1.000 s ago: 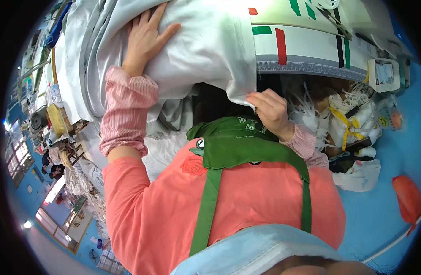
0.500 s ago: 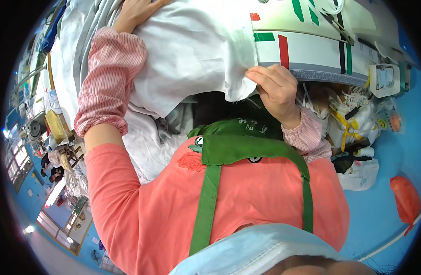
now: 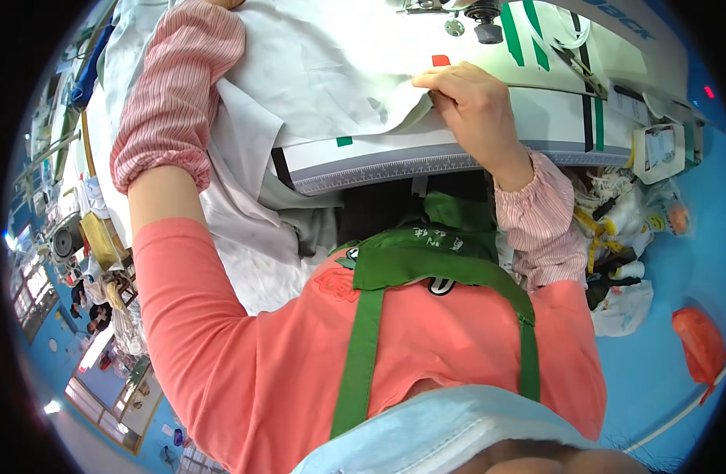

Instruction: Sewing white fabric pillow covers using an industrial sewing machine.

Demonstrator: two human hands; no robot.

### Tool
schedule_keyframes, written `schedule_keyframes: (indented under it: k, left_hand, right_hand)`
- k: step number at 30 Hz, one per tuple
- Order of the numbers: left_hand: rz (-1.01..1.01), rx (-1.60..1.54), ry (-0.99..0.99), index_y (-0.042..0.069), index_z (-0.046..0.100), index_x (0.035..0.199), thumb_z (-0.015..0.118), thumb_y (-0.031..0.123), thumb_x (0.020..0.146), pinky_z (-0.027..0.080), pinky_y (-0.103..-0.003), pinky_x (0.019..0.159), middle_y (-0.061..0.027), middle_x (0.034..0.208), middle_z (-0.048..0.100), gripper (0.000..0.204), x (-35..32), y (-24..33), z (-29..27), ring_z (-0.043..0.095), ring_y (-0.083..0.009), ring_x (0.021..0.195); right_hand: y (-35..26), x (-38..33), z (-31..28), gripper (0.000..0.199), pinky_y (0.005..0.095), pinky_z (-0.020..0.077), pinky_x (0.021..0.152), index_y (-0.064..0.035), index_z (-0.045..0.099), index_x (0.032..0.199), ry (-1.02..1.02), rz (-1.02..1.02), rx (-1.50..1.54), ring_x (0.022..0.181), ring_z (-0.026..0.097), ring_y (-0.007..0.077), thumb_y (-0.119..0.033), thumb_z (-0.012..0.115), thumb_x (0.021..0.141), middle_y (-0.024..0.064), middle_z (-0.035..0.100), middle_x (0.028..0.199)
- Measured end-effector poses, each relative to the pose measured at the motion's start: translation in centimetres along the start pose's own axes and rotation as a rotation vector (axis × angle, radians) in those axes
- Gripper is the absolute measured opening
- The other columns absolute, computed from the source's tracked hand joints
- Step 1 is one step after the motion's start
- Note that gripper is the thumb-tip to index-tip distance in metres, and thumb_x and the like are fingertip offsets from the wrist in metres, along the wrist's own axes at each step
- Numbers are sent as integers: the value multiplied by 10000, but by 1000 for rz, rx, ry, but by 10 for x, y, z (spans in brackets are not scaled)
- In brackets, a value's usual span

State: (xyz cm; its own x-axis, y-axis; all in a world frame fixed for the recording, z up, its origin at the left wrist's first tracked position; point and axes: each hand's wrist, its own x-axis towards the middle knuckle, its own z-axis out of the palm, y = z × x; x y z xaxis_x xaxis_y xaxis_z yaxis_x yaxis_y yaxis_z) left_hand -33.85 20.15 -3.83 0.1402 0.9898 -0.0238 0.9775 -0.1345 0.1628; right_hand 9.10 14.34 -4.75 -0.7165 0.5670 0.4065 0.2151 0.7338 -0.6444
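A white piece of fabric point(image 3: 323, 75) lies over the white table, its near edge crossing above a grey ruler strip point(image 3: 394, 168). Between thumb and fingers, my right hand point(image 3: 477, 107) pinches the right corner of this fabric, just beside a small red tape mark point(image 3: 441, 60). Only a sliver of my left hand point(image 3: 225, 3) shows at the upper edge, over the fabric on the left; its fingers are out of the picture. Above my right hand is the sewing machine's needle area point(image 3: 489, 20).
Metal snips point(image 3: 580, 71) lie on the table at the right, near green and black tape strips. A small box point(image 3: 660, 150) stands at the right edge. Below it hang thread spools and a yellow tape measure point(image 3: 596, 229). More fabric drapes at the left.
Both hands have moved away from my body, taking the fabric farther onto the table. The fabric's near edge has drawn back, uncovering more of the ruler. The machine's needle area has come into view.
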Motion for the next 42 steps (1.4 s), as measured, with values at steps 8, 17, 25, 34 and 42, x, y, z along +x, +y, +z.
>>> schedule_keyframes:
  k: [8, 17, 25, 34, 42]
  left_hand:
    - [77, 36, 96, -5, 547, 1300, 601, 347, 892, 442, -417, 990, -234, 1239, 597, 541, 7, 10, 11, 581, -380, 1126]
    - [-43, 329, 33, 3, 641, 1111, 600, 250, 868, 467, -393, 925, -175, 1067, 657, 348, -31, 89, 4, 613, -322, 1033]
    - [311, 130, 389, 107, 696, 1068, 679, 60, 796, 457, -358, 953, -47, 1189, 660, 277, -106, 250, 49, 624, -206, 1118]
    - [282, 128, 429, 125, 696, 1112, 632, 139, 836, 399, -357, 1035, -9, 1160, 675, 284, -94, 226, 55, 610, -185, 1122]
    - [288, 213, 413, 87, 689, 1107, 631, 80, 845, 365, -391, 1089, -28, 1221, 667, 268, -90, 234, 48, 588, -189, 1185]
  right_hand:
    - [24, 20, 7, 240, 322, 545, 758, -108, 719, 973, 59, -50, -179, 830, 677, 221, 28, 704, 775, 37, 726, 944]
    - [4, -8, 8, 297, 365, 503, 899, -55, 702, 1031, 76, -133, -329, 1010, 587, 258, 58, 625, 767, 50, 654, 1108]
    - [7, -11, 10, 275, 360, 507, 902, -54, 688, 1035, 75, -131, -341, 1026, 596, 249, 39, 599, 792, 36, 681, 1113]
    - [13, 4, 13, 199, 339, 514, 864, -81, 683, 1053, 97, -146, -402, 951, 593, 244, -71, 629, 861, 21, 681, 1063]
    - [116, 46, -42, 218, 448, 518, 764, -47, 714, 989, 389, 28, -897, 790, 663, 336, -187, 654, 833, 165, 688, 853]
